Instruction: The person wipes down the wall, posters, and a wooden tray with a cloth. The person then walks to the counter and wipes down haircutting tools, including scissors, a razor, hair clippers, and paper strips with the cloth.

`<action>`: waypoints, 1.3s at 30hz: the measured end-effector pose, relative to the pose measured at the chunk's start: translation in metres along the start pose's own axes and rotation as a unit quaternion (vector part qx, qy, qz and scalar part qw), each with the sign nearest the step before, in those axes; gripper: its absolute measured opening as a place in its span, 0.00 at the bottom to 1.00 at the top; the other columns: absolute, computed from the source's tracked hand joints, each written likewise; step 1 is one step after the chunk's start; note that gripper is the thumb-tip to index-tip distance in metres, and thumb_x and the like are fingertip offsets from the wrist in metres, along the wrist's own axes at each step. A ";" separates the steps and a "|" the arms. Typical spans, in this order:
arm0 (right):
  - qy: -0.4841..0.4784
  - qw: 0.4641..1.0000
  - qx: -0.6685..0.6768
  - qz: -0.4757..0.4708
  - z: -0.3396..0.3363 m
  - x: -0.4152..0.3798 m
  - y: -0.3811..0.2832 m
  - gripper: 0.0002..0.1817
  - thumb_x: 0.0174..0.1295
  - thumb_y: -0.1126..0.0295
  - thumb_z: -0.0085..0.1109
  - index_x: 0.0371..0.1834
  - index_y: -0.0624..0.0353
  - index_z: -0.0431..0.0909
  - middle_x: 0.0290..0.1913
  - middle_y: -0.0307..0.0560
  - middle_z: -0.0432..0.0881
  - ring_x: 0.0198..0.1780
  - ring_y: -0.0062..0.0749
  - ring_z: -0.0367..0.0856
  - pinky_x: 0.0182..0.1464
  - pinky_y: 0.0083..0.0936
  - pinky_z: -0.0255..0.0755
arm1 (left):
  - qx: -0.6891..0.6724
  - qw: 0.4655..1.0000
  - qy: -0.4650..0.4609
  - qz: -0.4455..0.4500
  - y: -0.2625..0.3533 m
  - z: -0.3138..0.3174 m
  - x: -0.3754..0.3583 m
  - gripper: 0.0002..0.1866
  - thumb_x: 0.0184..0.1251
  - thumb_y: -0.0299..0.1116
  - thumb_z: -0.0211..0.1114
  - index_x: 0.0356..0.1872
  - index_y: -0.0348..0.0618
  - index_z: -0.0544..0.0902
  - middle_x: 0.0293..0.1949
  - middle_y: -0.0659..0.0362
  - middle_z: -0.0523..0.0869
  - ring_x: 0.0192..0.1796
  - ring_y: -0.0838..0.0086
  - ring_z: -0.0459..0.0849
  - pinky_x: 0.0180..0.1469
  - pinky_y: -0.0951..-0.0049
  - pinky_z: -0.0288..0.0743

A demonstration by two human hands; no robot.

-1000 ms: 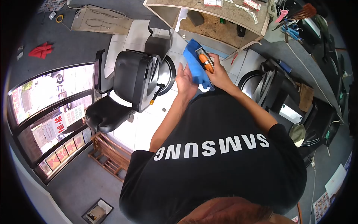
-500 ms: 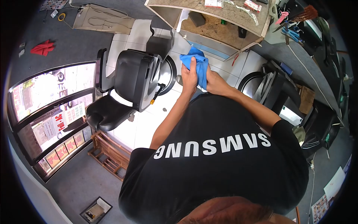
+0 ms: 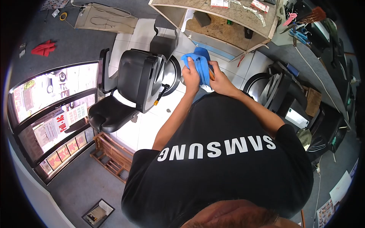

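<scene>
A blue cloth (image 3: 200, 62) is bunched between my two hands, in front of my waist. On its left side, my left hand (image 3: 191, 77) grips it with the thumb on top. From the right, my right hand (image 3: 220, 80) is closed round the cloth's edge, thumb pointing forward. A narrow brownish strip shows beside the right fingers, and I cannot make out what it is. Folds of the cloth hide most of the fingertips.
A black barber chair (image 3: 133, 78) stands to the left on white tiles, with another chair (image 3: 283, 91) to the right. Ahead is a wooden cabinet (image 3: 216, 32) with an open shelf. A wooden bench (image 3: 111, 155) stands by the window; a red cloth (image 3: 43, 48) lies further off.
The cloth has shifted and refolded between my hands, with a darker blue part now showing behind. My right hand has changed its hold, its thumb now raised and visible; my left has moved slightly left.
</scene>
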State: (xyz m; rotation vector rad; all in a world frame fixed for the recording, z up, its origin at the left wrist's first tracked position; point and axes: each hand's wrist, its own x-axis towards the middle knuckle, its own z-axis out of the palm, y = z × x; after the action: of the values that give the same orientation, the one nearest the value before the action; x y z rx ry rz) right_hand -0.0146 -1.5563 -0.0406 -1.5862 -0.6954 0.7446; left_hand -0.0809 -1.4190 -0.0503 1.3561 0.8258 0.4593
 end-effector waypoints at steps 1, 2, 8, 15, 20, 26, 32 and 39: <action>0.013 1.000 0.005 -0.025 0.000 0.002 -0.003 0.32 0.68 0.75 0.60 0.71 0.65 0.55 0.51 0.68 0.82 0.50 0.51 0.87 0.50 0.37 0.78 | -0.075 0.997 0.019 -0.026 0.003 0.002 -0.001 0.27 0.87 0.54 0.48 0.42 0.40 0.83 0.33 0.63 0.85 0.34 0.78 0.82 0.39 0.72 0.77; 0.019 0.999 0.026 -0.009 -0.003 0.003 -0.006 0.32 0.68 0.76 0.60 0.72 0.65 0.55 0.52 0.67 0.81 0.51 0.48 0.86 0.51 0.36 0.78 | -0.150 0.987 0.037 -0.051 0.006 0.004 -0.001 0.27 0.87 0.56 0.47 0.47 0.40 0.83 0.38 0.61 0.86 0.39 0.76 0.84 0.45 0.70 0.79; 0.021 0.999 0.007 0.025 -0.022 0.006 -0.030 0.33 0.68 0.72 0.60 0.72 0.63 0.55 0.48 0.64 0.82 0.43 0.49 0.86 0.50 0.37 0.78 | -0.264 0.959 -0.049 -0.092 0.023 -0.007 0.001 0.32 0.82 0.62 0.51 0.67 0.42 0.75 0.61 0.58 0.82 0.61 0.69 0.81 0.66 0.61 0.74; -0.010 0.991 -0.136 -0.019 -0.018 0.002 -0.035 0.33 0.69 0.68 0.60 0.71 0.65 0.55 0.43 0.74 0.84 0.44 0.68 0.86 0.46 0.48 0.78 | -0.172 0.977 -0.079 -0.096 0.020 0.007 -0.003 0.20 0.82 0.51 0.61 0.56 0.45 0.79 0.52 0.62 0.84 0.54 0.76 0.82 0.58 0.69 0.76; -0.050 0.996 -0.042 0.066 -0.020 0.002 -0.040 0.33 0.69 0.68 0.63 0.70 0.66 0.56 0.50 0.72 0.82 0.50 0.57 0.88 0.53 0.41 0.79 | -0.222 0.968 -0.025 -0.113 0.027 0.011 -0.003 0.23 0.82 0.56 0.58 0.52 0.44 0.81 0.47 0.60 0.87 0.49 0.74 0.86 0.55 0.69 0.80; 0.045 0.997 0.062 0.012 -0.022 0.007 -0.039 0.35 0.68 0.66 0.68 0.71 0.63 0.58 0.58 0.61 0.79 0.55 0.36 0.82 0.57 0.32 0.76 | -0.281 0.955 0.000 -0.092 0.033 0.001 0.005 0.40 0.78 0.72 0.43 0.70 0.45 0.73 0.67 0.55 0.79 0.68 0.64 0.79 0.74 0.58 0.69; 0.065 0.994 0.087 0.034 -0.025 0.014 -0.037 0.32 0.72 0.63 0.63 0.71 0.64 0.58 0.52 0.61 0.83 0.50 0.41 0.85 0.54 0.34 0.77 | -0.329 0.928 -0.061 -0.163 0.036 -0.013 -0.006 0.33 0.84 0.61 0.42 0.74 0.48 0.70 0.70 0.57 0.78 0.72 0.62 0.75 0.77 0.52 0.63; 0.068 0.982 -0.139 -0.104 -0.017 0.012 -0.031 0.31 0.72 0.68 0.59 0.72 0.66 0.57 0.54 0.77 0.81 0.45 0.68 0.87 0.45 0.49 0.81 | -0.209 0.964 -0.108 -0.126 0.026 0.015 -0.021 0.21 0.87 0.48 0.50 0.69 0.48 0.72 0.57 0.63 0.80 0.60 0.74 0.79 0.68 0.65 0.71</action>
State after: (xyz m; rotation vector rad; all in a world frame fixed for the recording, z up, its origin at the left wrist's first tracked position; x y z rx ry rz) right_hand 0.0049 -1.5533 -0.0088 -1.7643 -0.8771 0.3928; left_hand -0.0792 -1.4395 -0.0202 0.8767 0.6635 0.2594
